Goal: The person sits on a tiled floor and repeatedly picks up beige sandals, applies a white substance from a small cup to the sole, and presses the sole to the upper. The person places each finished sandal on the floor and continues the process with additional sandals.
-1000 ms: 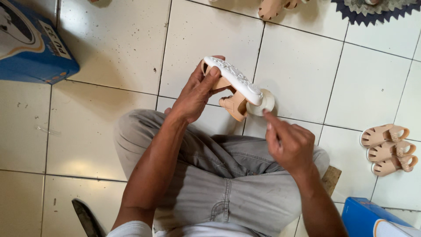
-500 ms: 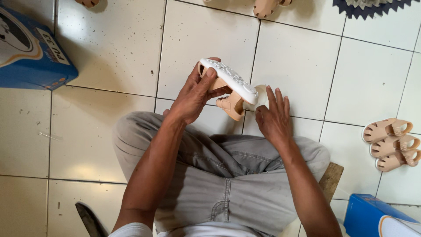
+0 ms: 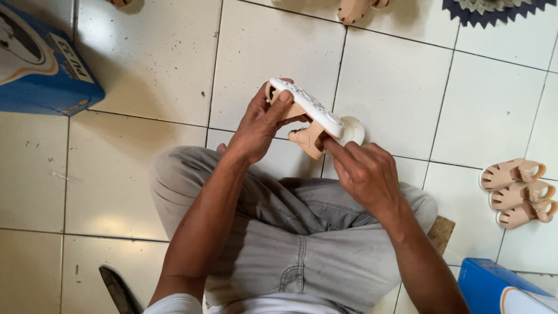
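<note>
Head view: left hand (image 3: 260, 123) grips a beige sandal (image 3: 306, 119), white sole up, above the knees over the tiled floor (image 3: 157, 64). Right hand (image 3: 363, 171) pinches the sandal's lower strap, a small white round object (image 3: 353, 129) just behind it. Three more beige sandals (image 3: 517, 192) lie at the floor's right edge, a blue box (image 3: 40, 64) at its upper-left corner.

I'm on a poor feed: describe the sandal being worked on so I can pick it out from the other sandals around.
Start at the grey-trousered lap low in the picture; just above the knees both hands meet over the white tiled floor. The left hand grips the sandal, the right hand touching its beige strap. Unlike the three sandals lying at right, it is lifted, white sole up.
</note>
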